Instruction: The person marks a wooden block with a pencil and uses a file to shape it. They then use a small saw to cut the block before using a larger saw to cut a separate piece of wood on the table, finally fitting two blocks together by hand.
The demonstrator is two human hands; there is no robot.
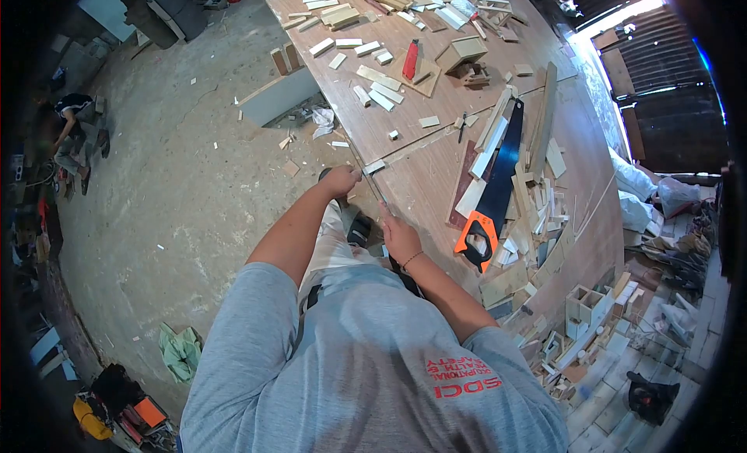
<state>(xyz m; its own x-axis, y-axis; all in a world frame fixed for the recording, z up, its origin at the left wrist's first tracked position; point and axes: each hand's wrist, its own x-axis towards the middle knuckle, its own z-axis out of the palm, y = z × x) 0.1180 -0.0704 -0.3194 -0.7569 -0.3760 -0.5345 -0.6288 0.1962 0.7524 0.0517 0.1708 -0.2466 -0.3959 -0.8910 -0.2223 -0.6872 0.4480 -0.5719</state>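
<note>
At the near left edge of the wooden table (420, 200), my left hand (341, 180) is closed, its fingertips by a small pale wood piece (374, 167) on the edge. My right hand (401, 237) is lower and to the right, its fingers wrapped round the end of a thin, dark, narrow tool (377, 190). The tool slants up between the two hands, along the table edge. What my left fingers pinch is too small to make out. A handsaw (498, 180) with an orange and black handle lies on the table, to the right of both hands.
Wood offcuts (381, 87), a red cutter (411, 60) and a small wooden box (461, 54) lie farther up the table. More scraps (545, 219) are at its right. A grey board (280, 96) stands beside the table. Another person (71, 130) sits at the far left.
</note>
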